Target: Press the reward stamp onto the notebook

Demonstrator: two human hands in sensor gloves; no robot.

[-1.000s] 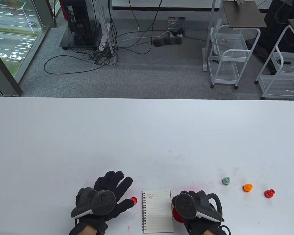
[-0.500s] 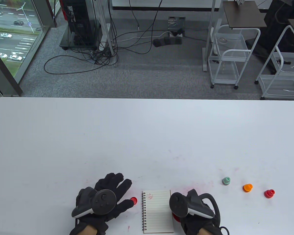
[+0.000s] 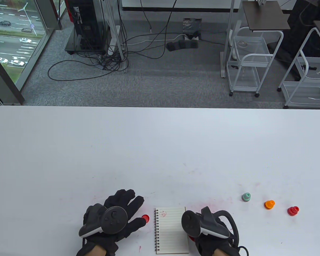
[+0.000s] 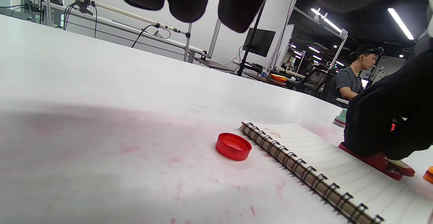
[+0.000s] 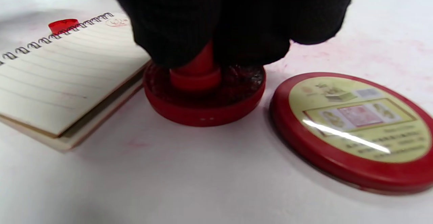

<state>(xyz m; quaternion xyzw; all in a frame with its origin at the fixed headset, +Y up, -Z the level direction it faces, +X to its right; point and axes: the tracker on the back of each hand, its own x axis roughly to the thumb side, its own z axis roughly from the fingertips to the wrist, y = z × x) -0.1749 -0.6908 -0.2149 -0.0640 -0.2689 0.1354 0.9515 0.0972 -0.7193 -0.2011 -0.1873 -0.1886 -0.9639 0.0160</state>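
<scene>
Near the bench's [image 3: 160, 138] front edge, the left hand [image 3: 114, 217] lies flat with fingers spread wide, thumb tip beside a red cap [image 3: 145, 218]. The notebook [image 3: 171, 230] lies with its long axis running front to back, spiral along its left side, one print near its far left corner. Just right of it, the right hand [image 3: 210, 226] grips the red stamp [image 5: 199, 69] upright, face down in the ink pad [image 5: 204, 95]; the pad's lid [image 5: 355, 129] lies beside. Since a second ago this hand has shifted slightly left.
</scene>
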